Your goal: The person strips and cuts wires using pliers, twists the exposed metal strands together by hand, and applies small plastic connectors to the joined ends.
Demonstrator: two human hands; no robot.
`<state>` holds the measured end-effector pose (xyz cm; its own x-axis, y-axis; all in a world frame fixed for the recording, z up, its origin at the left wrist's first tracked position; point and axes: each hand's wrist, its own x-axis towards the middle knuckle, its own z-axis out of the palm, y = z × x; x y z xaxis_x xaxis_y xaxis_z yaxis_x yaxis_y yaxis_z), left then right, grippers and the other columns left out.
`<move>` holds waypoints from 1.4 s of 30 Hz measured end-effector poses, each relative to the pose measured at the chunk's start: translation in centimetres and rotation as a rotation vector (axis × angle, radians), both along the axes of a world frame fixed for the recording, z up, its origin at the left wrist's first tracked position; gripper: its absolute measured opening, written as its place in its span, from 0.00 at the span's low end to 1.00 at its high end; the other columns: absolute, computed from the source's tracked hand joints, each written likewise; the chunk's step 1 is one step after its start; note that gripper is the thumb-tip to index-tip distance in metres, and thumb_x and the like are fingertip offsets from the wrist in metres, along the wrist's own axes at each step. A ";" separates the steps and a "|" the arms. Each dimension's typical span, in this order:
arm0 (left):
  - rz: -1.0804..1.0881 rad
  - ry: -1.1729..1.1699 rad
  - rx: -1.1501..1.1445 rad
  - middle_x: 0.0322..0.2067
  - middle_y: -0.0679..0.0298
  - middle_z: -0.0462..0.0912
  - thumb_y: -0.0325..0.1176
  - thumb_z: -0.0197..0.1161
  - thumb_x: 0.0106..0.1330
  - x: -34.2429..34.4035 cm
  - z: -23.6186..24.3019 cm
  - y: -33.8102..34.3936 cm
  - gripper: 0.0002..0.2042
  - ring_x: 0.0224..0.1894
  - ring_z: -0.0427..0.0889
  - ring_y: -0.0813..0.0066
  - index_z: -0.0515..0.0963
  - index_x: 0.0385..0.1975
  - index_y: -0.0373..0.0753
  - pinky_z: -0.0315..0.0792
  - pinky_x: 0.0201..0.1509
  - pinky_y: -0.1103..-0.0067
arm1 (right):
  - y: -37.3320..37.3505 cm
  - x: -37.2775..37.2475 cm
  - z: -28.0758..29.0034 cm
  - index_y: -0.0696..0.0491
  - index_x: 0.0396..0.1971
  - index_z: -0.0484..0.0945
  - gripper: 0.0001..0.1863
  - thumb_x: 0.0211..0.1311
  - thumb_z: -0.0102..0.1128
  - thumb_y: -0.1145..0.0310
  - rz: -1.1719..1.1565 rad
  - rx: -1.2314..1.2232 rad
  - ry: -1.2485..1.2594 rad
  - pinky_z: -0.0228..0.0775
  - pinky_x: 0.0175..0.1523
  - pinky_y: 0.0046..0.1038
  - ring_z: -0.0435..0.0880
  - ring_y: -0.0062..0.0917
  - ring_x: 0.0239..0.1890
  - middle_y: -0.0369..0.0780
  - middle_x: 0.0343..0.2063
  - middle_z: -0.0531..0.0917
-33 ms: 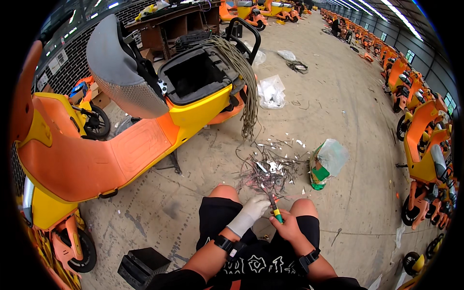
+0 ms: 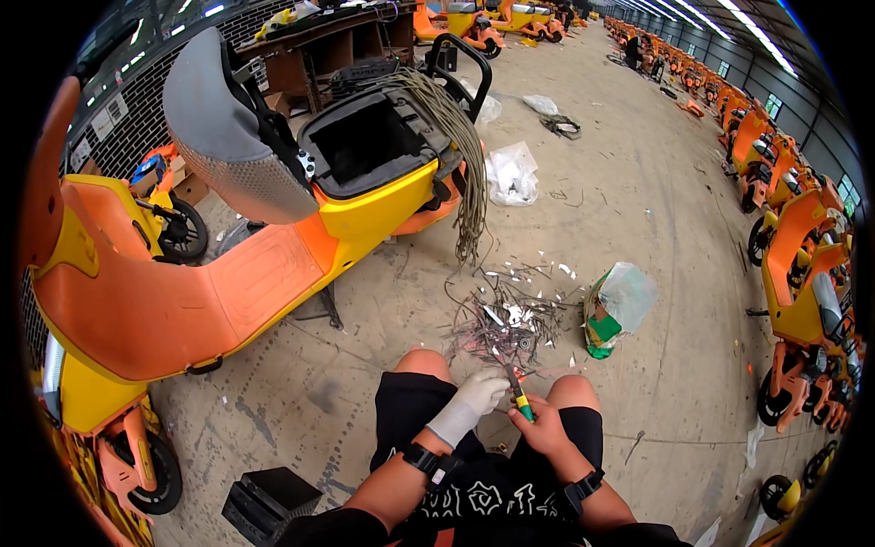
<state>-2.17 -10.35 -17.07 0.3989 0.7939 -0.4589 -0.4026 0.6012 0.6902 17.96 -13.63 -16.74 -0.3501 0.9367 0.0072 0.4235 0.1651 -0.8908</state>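
Observation:
My left hand, in a pale work glove, is closed, its fingertips pinched together above my lap. What they hold, if anything, is too small to make out. Bare and closed, my right hand grips a knife-like hand tool by its green and yellow handle. The tool's dark, narrow blade points up and away, right beside the gloved fingertips. Beyond my knees, a heap of dark cable offcuts and white scraps lies on the concrete floor. To the heap's right stands a green and clear plastic bag.
An orange and yellow scooter stands at left, its seat raised, with a bundle of cables draped over its rear. A black box-like part lies at lower left. White plastic lies farther off. Parked scooters line the right.

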 end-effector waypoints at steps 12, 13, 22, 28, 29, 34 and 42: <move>-0.004 -0.395 -0.479 0.14 0.80 0.56 0.33 0.54 0.71 -0.5 -0.5 -0.1 0.07 0.10 0.50 0.87 0.74 0.32 0.38 0.44 0.15 0.82 | 0.1 0.4 -0.1 0.64 0.34 0.80 0.14 0.63 0.67 0.66 0.046 0.060 0.022 0.74 0.49 0.31 0.83 0.37 0.43 0.47 0.45 0.83; -0.020 -0.295 -0.334 0.15 0.77 0.60 0.35 0.55 0.71 -0.4 -0.9 0.0 0.08 0.11 0.55 0.85 0.75 0.33 0.37 0.49 0.16 0.81 | 0.1 0.4 0.1 0.65 0.33 0.80 0.15 0.62 0.67 0.65 0.026 0.058 0.015 0.74 0.49 0.32 0.83 0.38 0.42 0.49 0.44 0.83; 0.183 1.021 0.698 0.34 0.48 0.84 0.43 0.55 0.70 2.6 0.0 -1.1 0.15 0.40 0.84 0.48 0.79 0.45 0.40 0.76 0.44 0.62 | 0.0 -0.1 0.3 0.64 0.36 0.82 0.16 0.63 0.66 0.63 -0.135 -0.091 -0.058 0.75 0.45 0.32 0.85 0.37 0.38 0.49 0.36 0.85; 0.217 0.937 0.708 0.28 0.53 0.83 0.41 0.56 0.69 2.4 0.1 -1.2 0.12 0.33 0.84 0.53 0.79 0.39 0.39 0.74 0.36 0.64 | -0.1 0.1 0.1 0.63 0.38 0.82 0.15 0.63 0.66 0.64 -0.074 -0.071 -0.029 0.75 0.48 0.32 0.84 0.37 0.41 0.49 0.38 0.85; 0.169 0.727 0.580 0.25 0.58 0.81 0.41 0.56 0.69 2.1 -1.1 -0.8 0.12 0.28 0.81 0.59 0.78 0.38 0.38 0.72 0.31 0.68 | -0.1 0.1 0.0 0.63 0.38 0.82 0.15 0.63 0.66 0.64 -0.055 -0.044 -0.015 0.74 0.49 0.32 0.84 0.37 0.42 0.48 0.39 0.85; -0.038 -0.154 -0.079 0.15 0.80 0.62 0.36 0.57 0.70 0.0 -1.1 0.1 0.08 0.13 0.58 0.86 0.77 0.35 0.38 0.51 0.18 0.84 | 0.0 0.4 0.0 0.63 0.41 0.81 0.14 0.64 0.66 0.67 0.013 -0.014 0.006 0.73 0.53 0.30 0.82 0.32 0.46 0.45 0.45 0.83; -0.071 -0.394 -0.312 0.14 0.76 0.61 0.38 0.54 0.72 -0.4 -2.2 0.4 0.10 0.12 0.58 0.79 0.75 0.35 0.37 0.52 0.18 0.79 | 0.2 0.5 -0.4 0.63 0.39 0.81 0.14 0.64 0.66 0.66 0.030 0.056 0.037 0.73 0.51 0.29 0.82 0.32 0.44 0.45 0.45 0.84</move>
